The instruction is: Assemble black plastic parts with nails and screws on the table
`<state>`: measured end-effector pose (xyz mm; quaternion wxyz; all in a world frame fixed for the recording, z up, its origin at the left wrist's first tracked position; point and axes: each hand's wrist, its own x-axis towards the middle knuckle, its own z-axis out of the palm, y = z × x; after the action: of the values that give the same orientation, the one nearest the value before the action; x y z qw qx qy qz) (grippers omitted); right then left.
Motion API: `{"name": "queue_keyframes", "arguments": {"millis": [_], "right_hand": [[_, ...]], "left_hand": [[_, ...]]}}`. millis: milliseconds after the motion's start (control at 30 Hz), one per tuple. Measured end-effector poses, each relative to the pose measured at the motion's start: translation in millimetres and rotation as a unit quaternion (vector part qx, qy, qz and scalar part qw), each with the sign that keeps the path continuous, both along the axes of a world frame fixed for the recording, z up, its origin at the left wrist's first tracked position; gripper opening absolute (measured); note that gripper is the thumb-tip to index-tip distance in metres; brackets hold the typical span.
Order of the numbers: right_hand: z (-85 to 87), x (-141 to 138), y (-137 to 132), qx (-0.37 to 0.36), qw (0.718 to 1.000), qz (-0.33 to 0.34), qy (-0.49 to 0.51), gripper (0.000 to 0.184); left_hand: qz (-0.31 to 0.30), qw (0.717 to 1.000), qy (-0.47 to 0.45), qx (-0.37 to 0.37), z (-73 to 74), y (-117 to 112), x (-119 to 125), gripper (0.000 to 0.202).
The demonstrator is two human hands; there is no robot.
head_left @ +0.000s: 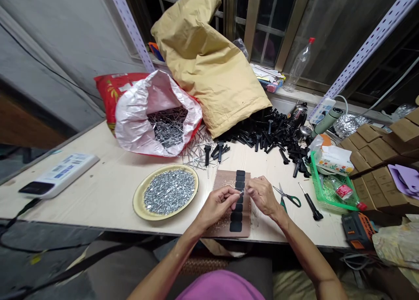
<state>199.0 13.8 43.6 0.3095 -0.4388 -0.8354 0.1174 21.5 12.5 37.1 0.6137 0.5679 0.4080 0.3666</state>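
My left hand point(222, 202) is closed in a pinch on a small grey piece point(241, 193), too small to name. Close by on the right, my right hand point(263, 196) has its fingers curled in, and what they hold is hidden. Both hands are above a brown board point(225, 178) carrying a column of black rounded pads point(236, 226). Left of the board, a yellow dish point(139, 209) holds many small metal washers or nuts point(168, 191). Green-handled scissors point(288, 196) lie partly open beside my right forearm.
A red sack point(126, 83) with a silvery lining lies open, full of metal rods or nails point(168, 127). Black T-shaped parts point(265, 132) are heaped under a tan bag point(209, 60). A green basket point(317, 178), cardboard boxes point(376, 189) and a battery pack point(357, 230) stand right; a white power strip point(62, 173) lies left.
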Motion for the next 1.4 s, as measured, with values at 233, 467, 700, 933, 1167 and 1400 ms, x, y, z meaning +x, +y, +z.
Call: {"name": "queue_keyframes", "arguments": {"millis": [233, 467, 700, 933, 1167, 1400], "right_hand": [[3.5, 5.0, -1.4, -0.013, 0.998, 0.035, 0.044, 0.033], [-5.7, -5.6, 0.3, 0.071, 0.997, 0.007, -0.044, 0.046], [-6.7, -10.6, -5.9, -0.068, 0.978, -0.110, 0.162, 0.048], [-27.5, -35.3, -15.9, -0.280, 0.877, -0.056, 0.386, 0.037], [-36.0, -12.8, -10.5, -0.285, 0.893, -0.095, 0.335, 0.032], [-45.9, 39.2, 26.1, -0.006, 0.965, -0.164, -0.207, 0.019]], "left_hand": [[-0.009, 0.999, -0.020, -0.049, 0.9, 2.0, -0.8, 0.034], [-0.015, 1.000, -0.006, -0.018, -4.8, -1.3, 4.9, 0.031], [0.095, 0.985, -0.108, -0.097, 0.6, -1.3, 12.0, 0.035], [0.203, 0.956, -0.183, -0.103, 0.6, 1.2, 24.8, 0.031], [0.200, 0.979, -0.031, -0.008, -20.6, 7.0, 22.7, 0.034], [0.188, 0.926, 0.248, 0.214, -77.7, -14.7, 0.5, 0.034]]}}
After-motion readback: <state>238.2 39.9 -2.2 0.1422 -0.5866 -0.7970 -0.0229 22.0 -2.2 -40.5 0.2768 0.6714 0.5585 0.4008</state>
